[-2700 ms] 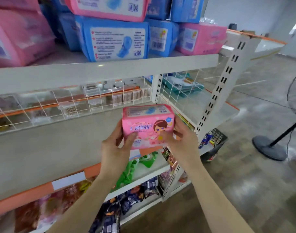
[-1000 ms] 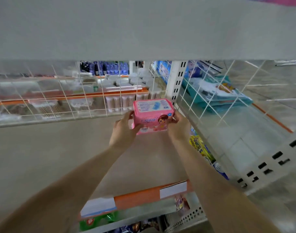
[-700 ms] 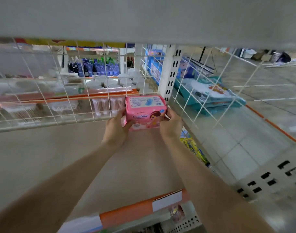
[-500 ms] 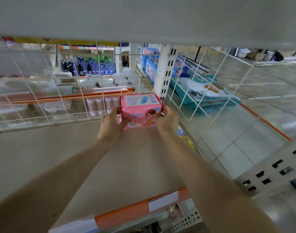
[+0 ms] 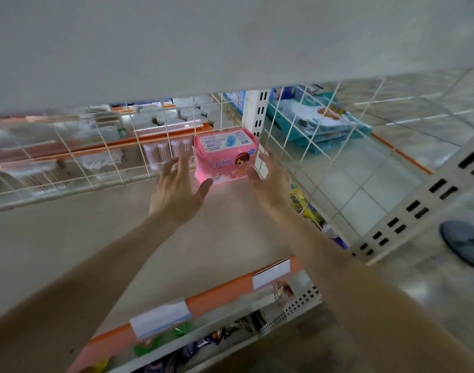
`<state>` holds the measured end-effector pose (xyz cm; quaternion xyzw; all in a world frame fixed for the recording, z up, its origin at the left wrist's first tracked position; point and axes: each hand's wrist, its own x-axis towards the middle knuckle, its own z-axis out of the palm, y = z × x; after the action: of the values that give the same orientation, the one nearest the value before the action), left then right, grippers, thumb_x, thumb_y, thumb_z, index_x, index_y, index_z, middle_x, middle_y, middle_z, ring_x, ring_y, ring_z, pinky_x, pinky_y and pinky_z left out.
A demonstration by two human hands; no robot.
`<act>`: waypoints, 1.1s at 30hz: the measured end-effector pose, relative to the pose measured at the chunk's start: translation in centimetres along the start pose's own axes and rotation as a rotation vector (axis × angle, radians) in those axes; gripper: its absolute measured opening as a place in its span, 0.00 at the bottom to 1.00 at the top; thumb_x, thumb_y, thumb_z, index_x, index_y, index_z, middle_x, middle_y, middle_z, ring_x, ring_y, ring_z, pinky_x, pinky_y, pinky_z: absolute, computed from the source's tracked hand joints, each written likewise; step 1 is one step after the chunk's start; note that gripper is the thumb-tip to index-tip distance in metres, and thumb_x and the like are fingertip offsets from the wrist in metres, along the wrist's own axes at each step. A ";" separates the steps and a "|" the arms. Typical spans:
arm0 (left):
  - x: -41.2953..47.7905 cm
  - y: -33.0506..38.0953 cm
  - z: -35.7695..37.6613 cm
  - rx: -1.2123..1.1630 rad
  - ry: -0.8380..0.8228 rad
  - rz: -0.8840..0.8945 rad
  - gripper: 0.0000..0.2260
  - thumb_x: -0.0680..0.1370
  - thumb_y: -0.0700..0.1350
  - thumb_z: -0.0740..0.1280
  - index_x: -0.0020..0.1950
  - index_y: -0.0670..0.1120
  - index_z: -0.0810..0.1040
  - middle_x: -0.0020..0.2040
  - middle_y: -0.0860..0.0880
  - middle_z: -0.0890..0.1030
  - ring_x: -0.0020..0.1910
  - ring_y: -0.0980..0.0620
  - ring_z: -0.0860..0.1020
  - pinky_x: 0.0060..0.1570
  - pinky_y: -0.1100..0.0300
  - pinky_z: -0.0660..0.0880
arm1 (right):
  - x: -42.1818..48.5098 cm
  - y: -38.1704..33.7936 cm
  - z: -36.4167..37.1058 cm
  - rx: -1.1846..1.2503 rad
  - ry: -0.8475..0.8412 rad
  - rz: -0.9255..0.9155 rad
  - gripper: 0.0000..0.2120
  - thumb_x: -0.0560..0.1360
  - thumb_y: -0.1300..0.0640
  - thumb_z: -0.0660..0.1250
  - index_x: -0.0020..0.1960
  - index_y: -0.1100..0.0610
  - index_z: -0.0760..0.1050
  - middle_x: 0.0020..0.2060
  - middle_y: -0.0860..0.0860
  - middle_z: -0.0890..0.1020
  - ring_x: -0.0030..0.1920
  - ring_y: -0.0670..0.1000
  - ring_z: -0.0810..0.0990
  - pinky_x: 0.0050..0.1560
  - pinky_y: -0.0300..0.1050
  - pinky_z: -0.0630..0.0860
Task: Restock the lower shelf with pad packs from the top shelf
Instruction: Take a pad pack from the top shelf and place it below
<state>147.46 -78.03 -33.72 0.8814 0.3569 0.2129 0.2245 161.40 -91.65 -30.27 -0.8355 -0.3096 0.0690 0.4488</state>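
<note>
Flanking the pink pad pack (image 5: 225, 154), left hand (image 5: 176, 189) and right hand (image 5: 270, 181), fingers splayed.

My forearms (image 5: 101, 262) are bare from wrist to elbow. My left hand (image 5: 176, 192) wears a thin, pale ring (image 5: 173, 170) on one finger. My shoe (image 5: 464, 242) is greyish blue.

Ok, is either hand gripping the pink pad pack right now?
No, the pink pad pack stands on the lower shelf, with the left hand and right hand open beside it, fingers spread.
</note>
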 end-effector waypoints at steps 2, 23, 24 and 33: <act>-0.6 0.1 -1.0 0.106 0.001 0.168 0.32 0.78 0.61 0.64 0.77 0.50 0.57 0.75 0.43 0.68 0.76 0.42 0.61 0.73 0.41 0.60 | -1.2 -0.5 -0.4 -0.103 -0.073 -0.084 0.23 0.81 0.49 0.64 0.75 0.52 0.67 0.79 0.49 0.60 0.79 0.53 0.55 0.76 0.53 0.53; -11.7 1.5 -8.1 0.165 -0.012 0.398 0.32 0.76 0.70 0.52 0.77 0.57 0.60 0.81 0.44 0.54 0.78 0.36 0.56 0.70 0.30 0.60 | -13.9 -5.4 -5.6 -0.175 -0.002 -0.259 0.27 0.79 0.44 0.65 0.76 0.48 0.65 0.75 0.46 0.68 0.76 0.48 0.63 0.74 0.40 0.55; -12.1 1.7 -8.4 0.172 -0.011 0.390 0.31 0.76 0.70 0.52 0.77 0.58 0.60 0.81 0.45 0.54 0.78 0.36 0.57 0.70 0.31 0.61 | -14.3 -5.5 -6.0 -0.169 0.000 -0.277 0.27 0.79 0.43 0.65 0.76 0.48 0.66 0.75 0.46 0.68 0.76 0.48 0.63 0.74 0.40 0.55; -19.8 7.8 -10.9 0.242 0.062 0.250 0.32 0.76 0.73 0.43 0.76 0.61 0.57 0.78 0.48 0.62 0.78 0.40 0.56 0.70 0.33 0.62 | -18.1 -5.7 -12.7 -0.107 -0.154 -0.435 0.30 0.78 0.39 0.60 0.77 0.46 0.64 0.75 0.42 0.66 0.77 0.46 0.61 0.77 0.51 0.60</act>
<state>132.81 -94.69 -24.90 0.9325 0.2745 0.2218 0.0772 149.33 -108.80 -21.18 -0.7641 -0.5187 0.0176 0.3832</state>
